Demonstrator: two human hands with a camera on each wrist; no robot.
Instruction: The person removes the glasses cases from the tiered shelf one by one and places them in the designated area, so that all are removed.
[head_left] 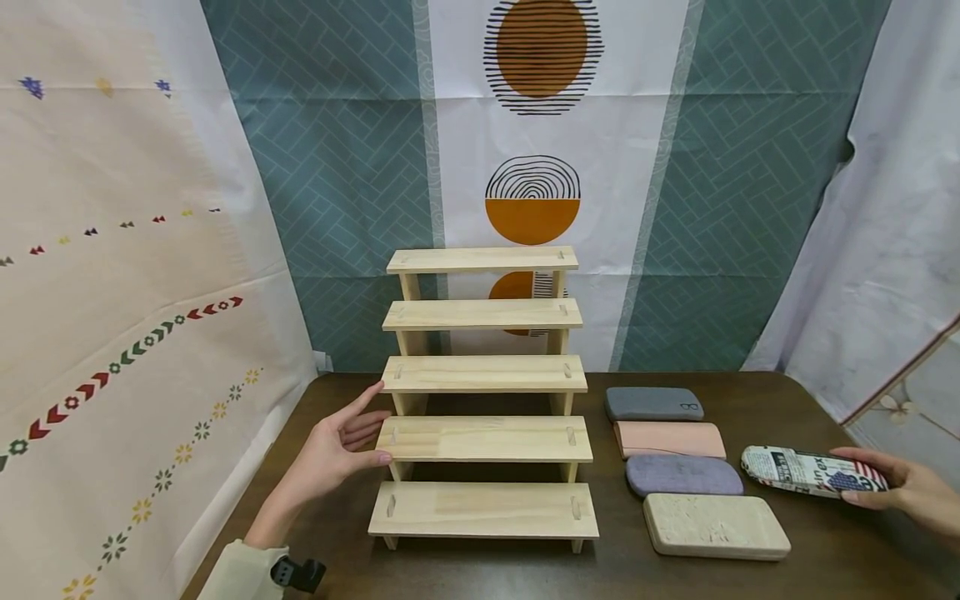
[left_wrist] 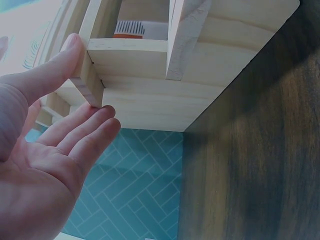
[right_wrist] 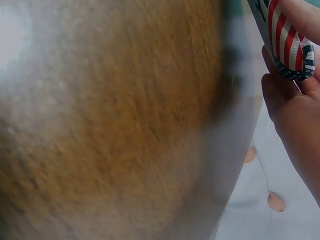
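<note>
A five-step wooden display stand (head_left: 480, 375) stands on the dark table. At its left side, my left hand (head_left: 333, 454) holds the end of the second board from the bottom, thumb at the front corner and fingers at the back; the index fingertip touches the board above. In the left wrist view the thumb and fingers (left_wrist: 95, 125) lie either side of the board end. At the far right my right hand (head_left: 903, 487) grips a newsprint-and-flag patterned glasses case (head_left: 813, 472) by its right end. Only its striped end shows in the right wrist view.
Right of the stand lie a grey glasses case (head_left: 652, 403), a pink case (head_left: 670, 439), a purple case (head_left: 684, 475) and a cream case (head_left: 716, 525), one in front of another. Cloth hangings surround the table (head_left: 442, 575) at the back and sides.
</note>
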